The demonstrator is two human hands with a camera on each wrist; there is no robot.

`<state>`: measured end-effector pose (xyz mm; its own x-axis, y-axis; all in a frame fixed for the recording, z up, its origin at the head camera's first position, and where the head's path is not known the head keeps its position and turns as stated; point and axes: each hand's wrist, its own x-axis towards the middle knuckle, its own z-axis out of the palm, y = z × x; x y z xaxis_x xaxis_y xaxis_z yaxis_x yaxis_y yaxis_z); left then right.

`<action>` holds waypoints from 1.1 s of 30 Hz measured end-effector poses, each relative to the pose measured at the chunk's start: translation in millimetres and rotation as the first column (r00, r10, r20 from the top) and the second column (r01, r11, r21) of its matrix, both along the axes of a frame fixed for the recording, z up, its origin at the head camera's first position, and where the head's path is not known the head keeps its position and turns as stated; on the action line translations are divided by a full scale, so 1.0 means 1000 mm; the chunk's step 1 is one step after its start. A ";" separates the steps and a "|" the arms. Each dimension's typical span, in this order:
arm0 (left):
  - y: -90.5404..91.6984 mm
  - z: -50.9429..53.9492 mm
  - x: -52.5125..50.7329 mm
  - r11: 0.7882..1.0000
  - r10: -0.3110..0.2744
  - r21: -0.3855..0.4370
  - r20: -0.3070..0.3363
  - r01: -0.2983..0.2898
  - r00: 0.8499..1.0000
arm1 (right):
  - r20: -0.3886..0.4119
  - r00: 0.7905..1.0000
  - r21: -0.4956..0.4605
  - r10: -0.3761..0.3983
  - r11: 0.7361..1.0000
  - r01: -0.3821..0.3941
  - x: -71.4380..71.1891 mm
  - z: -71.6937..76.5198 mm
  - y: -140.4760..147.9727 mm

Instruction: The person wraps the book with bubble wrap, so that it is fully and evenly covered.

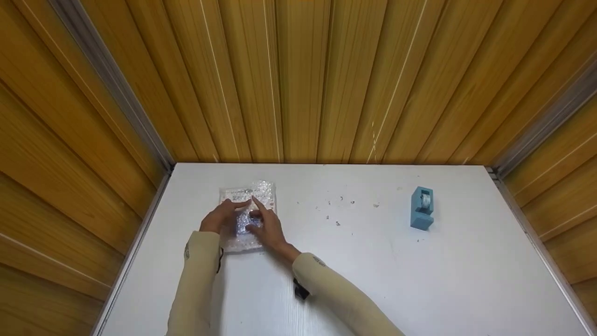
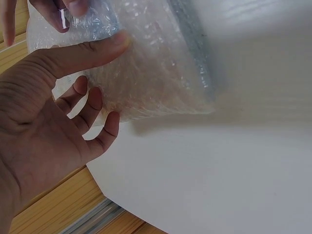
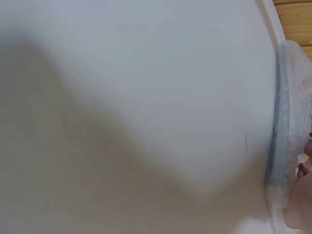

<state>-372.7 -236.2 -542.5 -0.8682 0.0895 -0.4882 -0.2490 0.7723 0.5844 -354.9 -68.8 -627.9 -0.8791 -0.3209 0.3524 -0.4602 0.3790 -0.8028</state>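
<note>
A flat packet wrapped in clear bubble wrap (image 1: pixel 240 242) lies on the left part of the white table, with a bluish area under the wrap near its middle. My left hand (image 1: pixel 218 217) is at its left side; in the left wrist view its straight thumb presses the wrap (image 2: pixel 151 73), while the other fingers bend loosely by the edge. From the right, my right hand (image 1: pixel 269 228) reaches over the packet with fingers spread, fingertips touching the top. A small glossy spot shows at one right fingertip; I cannot tell whether it is tape or a nail.
A blue tape dispenser (image 1: pixel 422 219) with a roll of clear tape stands on the right side of the white table (image 1: pixel 354 270). Small dark specks dot the tabletop between packet and dispenser. Wood-look panels (image 1: pixel 303 79) enclose the back and sides.
</note>
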 end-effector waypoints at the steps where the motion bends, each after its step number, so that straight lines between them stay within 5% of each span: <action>1: 0.000 0.000 0.000 1.000 -0.008 -0.018 -0.005 0.007 1.000 | -0.008 1.000 0.005 0.021 1.000 -0.021 -0.001 0.000 0.001; 2: 0.000 0.000 0.001 1.000 -0.013 -0.028 -0.007 0.013 1.000 | -0.021 0.999 0.008 0.042 0.999 -0.042 -0.002 0.000 0.003; 4: 0.000 0.001 0.002 0.995 0.086 0.043 0.046 -0.088 0.995 | -0.036 0.996 -0.001 0.085 0.996 -0.085 -0.003 -0.001 0.007; 9: -0.002 0.003 0.005 0.932 0.271 0.205 0.153 -0.298 0.950 | -0.048 0.988 -0.023 0.145 0.989 -0.147 -0.007 -0.002 0.013; 12: -0.005 0.005 0.005 0.929 0.265 0.222 0.158 -0.295 0.951 | -0.038 0.985 -0.020 0.169 0.985 -0.170 -0.010 0.000 0.014; 17: -0.007 0.006 0.006 0.898 0.304 0.267 0.201 -0.351 0.931 | -0.036 0.972 -0.013 0.231 0.973 -0.231 -0.012 0.003 0.014; 23: -0.008 0.002 0.006 0.932 0.264 0.210 0.169 -0.296 0.950 | 0.007 0.954 -0.078 0.301 0.951 -0.299 -0.011 0.003 0.016; 29: -0.003 0.002 0.004 0.927 0.274 0.211 0.179 -0.309 0.945 | 0.159 0.948 -0.177 0.277 0.952 -0.249 -0.010 0.007 0.020; 33: -0.002 0.002 0.003 0.942 0.252 0.182 0.168 -0.281 0.953 | 0.191 0.948 -0.170 0.255 0.960 -0.224 -0.011 0.008 0.020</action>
<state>-369.7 -238.4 -540.5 -0.7978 -0.0267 -0.6023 -0.5201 0.5360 0.6650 -366.1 -48.5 -620.3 -0.8414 -0.4902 0.2274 -0.3391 0.1513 -0.9285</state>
